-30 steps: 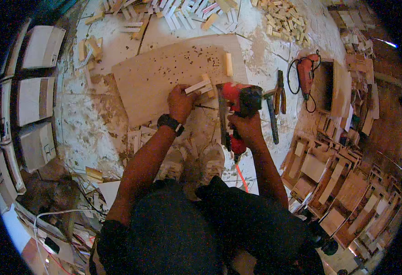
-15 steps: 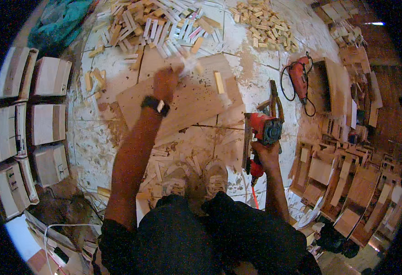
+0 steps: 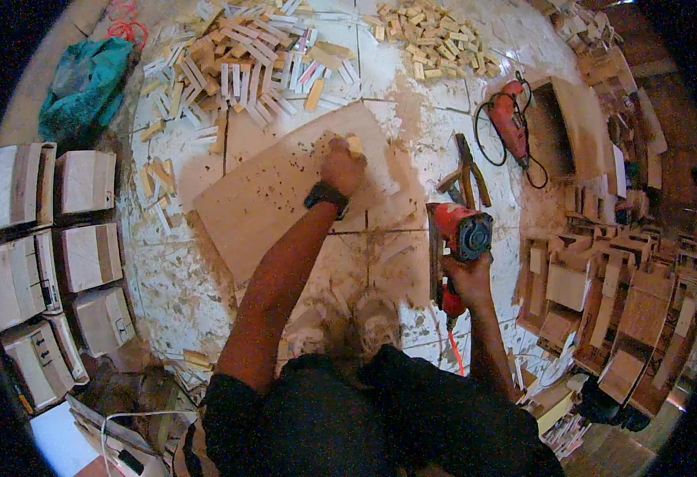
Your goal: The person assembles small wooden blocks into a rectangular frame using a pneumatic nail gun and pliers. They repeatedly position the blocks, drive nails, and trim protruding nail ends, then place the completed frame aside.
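Note:
My left hand (image 3: 342, 168), with a dark wristband on the wrist, is closed around a small wooden block (image 3: 355, 144) over a flat wooden board (image 3: 261, 179). Dark specks are scattered on the board's face. Only the block's end shows past my fingers. My right hand (image 3: 469, 280) grips the handle of a red and black nail gun (image 3: 461, 230), held right of the board. An orange-red hose (image 3: 455, 350) runs from its lower end. Just beyond the nail gun, a pair of pincers (image 3: 467, 171) lies on the floor.
Heaps of wooden strips (image 3: 245, 60) and small blocks (image 3: 436, 40) cover the far floor. A red corded power tool (image 3: 510, 123) lies beside a wooden box (image 3: 572, 127). Wooden boxes (image 3: 90, 256) line the left, near a green sack (image 3: 86, 83); wooden frames (image 3: 587, 286) crowd the right.
My left hand has moved right and taken hold of the block that lay on the board. The white blur near that hand is gone. My right hand still holds the nail gun.

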A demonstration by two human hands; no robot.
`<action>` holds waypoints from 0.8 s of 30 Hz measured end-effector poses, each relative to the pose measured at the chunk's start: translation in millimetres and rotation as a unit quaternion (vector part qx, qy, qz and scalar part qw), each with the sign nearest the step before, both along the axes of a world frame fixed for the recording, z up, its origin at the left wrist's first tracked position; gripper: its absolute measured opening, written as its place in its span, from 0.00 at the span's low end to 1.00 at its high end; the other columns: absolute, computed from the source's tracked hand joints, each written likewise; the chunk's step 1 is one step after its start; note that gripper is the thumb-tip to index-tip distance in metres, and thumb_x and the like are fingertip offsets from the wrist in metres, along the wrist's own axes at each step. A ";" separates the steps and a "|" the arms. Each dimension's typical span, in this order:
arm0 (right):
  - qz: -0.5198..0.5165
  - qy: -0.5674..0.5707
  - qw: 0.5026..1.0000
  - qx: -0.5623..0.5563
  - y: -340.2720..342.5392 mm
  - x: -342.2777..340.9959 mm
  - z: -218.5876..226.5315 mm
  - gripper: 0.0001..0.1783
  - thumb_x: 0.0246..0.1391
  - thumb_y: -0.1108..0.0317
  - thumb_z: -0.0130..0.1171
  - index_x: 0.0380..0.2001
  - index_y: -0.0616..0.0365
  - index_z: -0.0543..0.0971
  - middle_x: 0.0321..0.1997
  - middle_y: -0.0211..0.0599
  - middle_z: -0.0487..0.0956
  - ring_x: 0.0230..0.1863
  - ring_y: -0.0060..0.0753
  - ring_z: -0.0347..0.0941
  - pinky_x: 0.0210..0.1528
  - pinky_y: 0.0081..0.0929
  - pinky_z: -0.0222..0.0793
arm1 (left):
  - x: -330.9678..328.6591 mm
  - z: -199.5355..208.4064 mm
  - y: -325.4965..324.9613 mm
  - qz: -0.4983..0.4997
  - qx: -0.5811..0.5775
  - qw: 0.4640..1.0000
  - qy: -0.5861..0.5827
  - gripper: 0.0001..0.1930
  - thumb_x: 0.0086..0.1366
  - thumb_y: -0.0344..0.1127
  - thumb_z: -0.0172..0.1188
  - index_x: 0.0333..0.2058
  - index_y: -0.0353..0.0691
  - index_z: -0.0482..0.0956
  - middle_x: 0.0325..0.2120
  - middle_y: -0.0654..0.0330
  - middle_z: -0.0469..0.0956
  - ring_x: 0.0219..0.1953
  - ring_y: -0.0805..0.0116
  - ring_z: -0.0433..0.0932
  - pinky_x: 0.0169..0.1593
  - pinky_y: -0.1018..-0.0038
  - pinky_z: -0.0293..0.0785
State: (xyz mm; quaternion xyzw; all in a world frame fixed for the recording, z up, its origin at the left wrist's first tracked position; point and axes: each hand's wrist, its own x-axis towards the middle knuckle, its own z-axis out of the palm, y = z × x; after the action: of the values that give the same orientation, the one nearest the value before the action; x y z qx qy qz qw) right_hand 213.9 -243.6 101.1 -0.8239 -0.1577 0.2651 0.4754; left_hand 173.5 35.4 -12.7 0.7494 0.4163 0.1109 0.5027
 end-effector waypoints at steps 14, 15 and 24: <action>0.055 0.039 0.998 -0.013 26.6 -14.2 4.4 0.15 0.42 0.74 0.60 0.36 0.60 0.72 0.26 0.30 0.75 0.25 0.22 0.69 0.28 0.23 0.67 | -116.0 -35.1 -26.6 -0.002 0.140 0.988 0.060 0.12 0.53 0.40 0.59 0.30 0.37 0.78 0.33 0.50 0.77 0.31 0.54 0.77 0.37 0.62 0.74; 0.037 0.026 0.998 -0.050 28.5 -15.8 6.2 0.14 0.43 0.73 0.60 0.36 0.60 0.72 0.28 0.31 0.75 0.27 0.22 0.69 0.30 0.24 0.67 | -112.5 -36.5 -24.5 -0.010 0.141 0.986 0.085 0.13 0.51 0.41 0.61 0.29 0.37 0.78 0.30 0.51 0.78 0.31 0.56 0.78 0.37 0.64 0.74; 0.019 0.003 0.999 -0.042 35.2 -24.0 9.1 0.15 0.37 0.77 0.58 0.34 0.59 0.72 0.25 0.27 0.73 0.23 0.22 0.68 0.25 0.23 0.67 | -113.3 -25.7 -26.1 0.035 0.000 0.996 0.087 0.19 0.49 0.48 0.62 0.28 0.34 0.78 0.26 0.50 0.79 0.31 0.54 0.78 0.38 0.64 0.74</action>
State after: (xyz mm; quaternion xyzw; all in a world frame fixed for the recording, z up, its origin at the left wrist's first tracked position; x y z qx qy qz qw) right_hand 189.8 -208.5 110.2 -0.8396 -0.1606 0.2826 0.4353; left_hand 60.1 9.3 -38.4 0.7411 0.4844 0.0632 0.4606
